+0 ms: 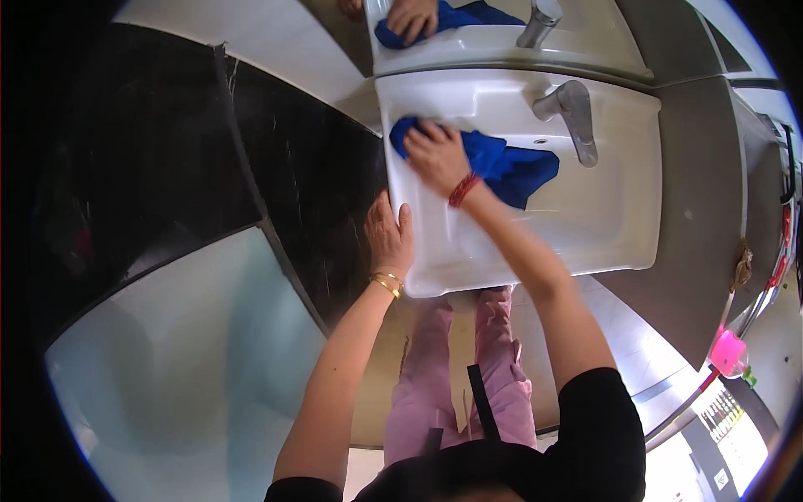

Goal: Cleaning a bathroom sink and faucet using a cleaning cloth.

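A white rectangular sink (598,217) stands in front of me. My right hand (437,157), with a red band at its wrist, presses a bunched blue cloth (525,171) onto the basin's left rim. Its fingers curl over the cloth, and the rest trails to the right into the bowl. Against the outer left edge of the sink rests my left hand (390,237), fingers extended and thumb apart, with nothing in it. Gold bracelets circle that wrist.
A silver faucet (575,117) rises from the sink's back right, leaning over the bowl. Behind it, a mirror (493,52) reflects the cloth and a hand. A dark glossy panel (309,192) borders the left side; a grey wall (698,192) the right. A pink item (729,351) hangs at far right.
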The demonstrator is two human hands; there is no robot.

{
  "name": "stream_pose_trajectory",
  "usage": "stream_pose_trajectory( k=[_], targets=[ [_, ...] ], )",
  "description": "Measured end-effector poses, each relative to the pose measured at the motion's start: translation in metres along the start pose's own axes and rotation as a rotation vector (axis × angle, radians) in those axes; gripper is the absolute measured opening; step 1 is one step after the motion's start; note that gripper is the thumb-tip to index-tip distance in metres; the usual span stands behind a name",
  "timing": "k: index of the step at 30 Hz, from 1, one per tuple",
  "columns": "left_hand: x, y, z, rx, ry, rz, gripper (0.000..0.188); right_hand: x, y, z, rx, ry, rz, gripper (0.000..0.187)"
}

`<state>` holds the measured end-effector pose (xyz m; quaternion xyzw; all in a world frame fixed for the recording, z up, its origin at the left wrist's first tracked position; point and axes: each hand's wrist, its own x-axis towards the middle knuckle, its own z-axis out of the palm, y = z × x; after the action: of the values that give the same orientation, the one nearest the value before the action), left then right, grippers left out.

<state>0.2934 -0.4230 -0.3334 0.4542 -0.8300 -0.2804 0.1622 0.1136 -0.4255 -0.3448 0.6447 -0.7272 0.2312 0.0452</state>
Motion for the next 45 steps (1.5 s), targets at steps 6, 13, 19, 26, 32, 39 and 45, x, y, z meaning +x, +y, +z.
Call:
stream_pose_trajectory(
  k=[6, 13, 19, 26, 32, 39, 45],
  targets=[
    [0.003, -0.004, -0.001, 0.079, 0.039, 0.046, 0.054, 0.024, 0.045, -0.009, -0.235, -0.092, -0.094, 0.036],
    [0.003, -0.007, -0.001, 0.094, 0.076, 0.033, 0.054, -0.022, 0.023, 0.006, -0.373, 0.008, 0.499, 0.031],
    [0.001, -0.011, 0.004, 0.146, 0.099, -0.024, 0.053, -0.096, -0.089, -0.019, 0.294, -0.121, 0.568, 0.028],
    [0.002, 0.002, 0.008, 0.202, 0.047, -0.054, 0.052, -0.201, 0.059, -0.115, 0.115, -0.051, 0.533, 0.034],
    [0.002, -0.001, 0.003, 0.219, 0.009, -0.06, 0.054, -0.185, 0.142, -0.111, -0.524, -0.246, 0.992, 0.061],
    [0.0, -0.011, -0.008, 0.325, 0.017, -0.043, 0.055, -0.108, -0.029, -0.062, 0.521, -0.796, 0.67, 0.08],
    [0.001, -0.004, -0.014, 0.387, 0.009, -0.039, 0.053, -0.167, 0.037, -0.11, 0.203, -0.935, 0.467, 0.042]
  ],
)
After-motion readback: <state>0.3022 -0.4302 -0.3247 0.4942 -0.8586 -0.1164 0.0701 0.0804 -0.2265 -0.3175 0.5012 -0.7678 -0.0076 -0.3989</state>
